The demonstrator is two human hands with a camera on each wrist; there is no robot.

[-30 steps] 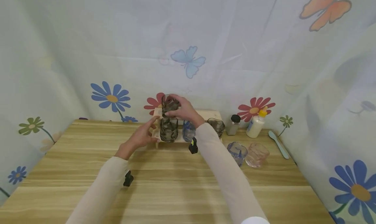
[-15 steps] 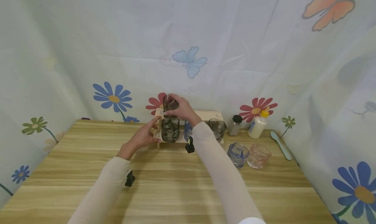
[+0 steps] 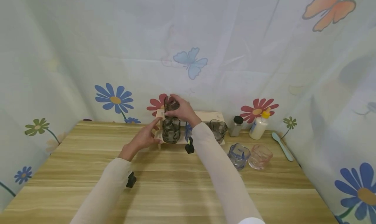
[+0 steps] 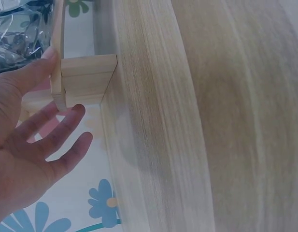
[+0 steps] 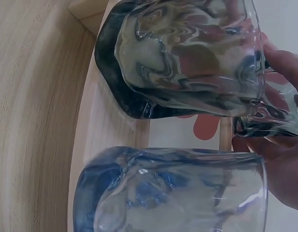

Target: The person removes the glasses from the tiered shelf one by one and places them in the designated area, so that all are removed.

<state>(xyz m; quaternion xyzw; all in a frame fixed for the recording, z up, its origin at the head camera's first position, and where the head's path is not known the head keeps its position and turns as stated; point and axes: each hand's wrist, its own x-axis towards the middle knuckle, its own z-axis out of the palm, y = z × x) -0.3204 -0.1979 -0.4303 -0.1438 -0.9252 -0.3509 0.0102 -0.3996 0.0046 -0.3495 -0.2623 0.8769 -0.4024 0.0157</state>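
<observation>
A two-tier wooden rack [image 3: 210, 115] stands at the back of the table. On its upper tier, at the left end, my right hand [image 3: 184, 110] grips a smoky grey glass [image 3: 170, 102] between thumb and fingers. Below it, a second grey glass [image 3: 171, 131] sits on the lower tier, with a blue glass [image 5: 173, 193] to its right. My left hand [image 3: 143, 136] holds the rack's left end; in the left wrist view the thumb [image 4: 35, 72] presses the board [image 4: 57, 92] and the other fingers lie spread past it.
Another grey glass [image 3: 218, 130] sits at the lower tier's right end. A blue glass [image 3: 239, 156] and a pink glass [image 3: 260, 157] stand on the table [image 3: 164, 188]. Farther right are a black-lidded jar [image 3: 236, 126], a yellow-capped bottle [image 3: 259, 126] and a pale blue spoon [image 3: 282, 146].
Both hands keep their holds at the rack's left end. The head view has shifted slightly; the grey glass under my right hand stays at the upper tier.
</observation>
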